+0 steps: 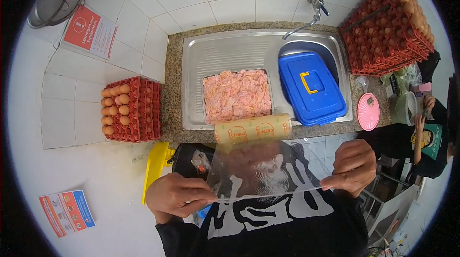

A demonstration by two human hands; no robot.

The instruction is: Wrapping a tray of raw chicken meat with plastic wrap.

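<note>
A sheet of clear plastic wrap (268, 175) stretches toward me from a yellowish roll of plastic wrap (249, 131) at the front edge of the sink. My left hand (179, 194) is closed, pinching one corner of the sheet. At the opposite corner, my right hand (352, 166) pinches it too, so the edge is spread taut between both hands. Just behind the roll, a metal tray of raw pinkish chicken pieces (237, 95) rests on the drainboard. My dark shirt shows through the film.
A blue lidded box (312, 88) with a yellow handle sits over the sink basin (330, 48), below a tap (314, 12). Egg trays stand stacked at left (139, 108) and right (383, 31). A pink lid (368, 112) lies nearby. Another person (426, 137) works at far right. A yellow bin lid (157, 166) is lower left.
</note>
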